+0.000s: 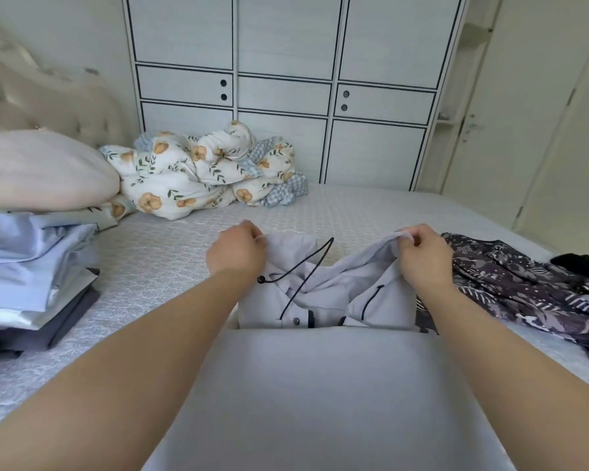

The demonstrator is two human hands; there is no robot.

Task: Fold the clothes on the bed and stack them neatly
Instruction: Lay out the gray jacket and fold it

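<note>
While the pale grey hooded garment (323, 287) lies mid-bed (170, 253) with its black drawcord on top, the left hand (237, 248) and right hand (422, 256) each pinch a hood edge, between a folded stack (31, 266) at left and dark patterned clothing (524, 287) at right.

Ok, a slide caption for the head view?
Both hands pinch the hood of a grey jacket on the bed, folded stack at left.

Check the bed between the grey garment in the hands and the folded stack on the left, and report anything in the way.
Nothing visible: only bare bed cover lies between the grey garment and the folded stack.
</note>
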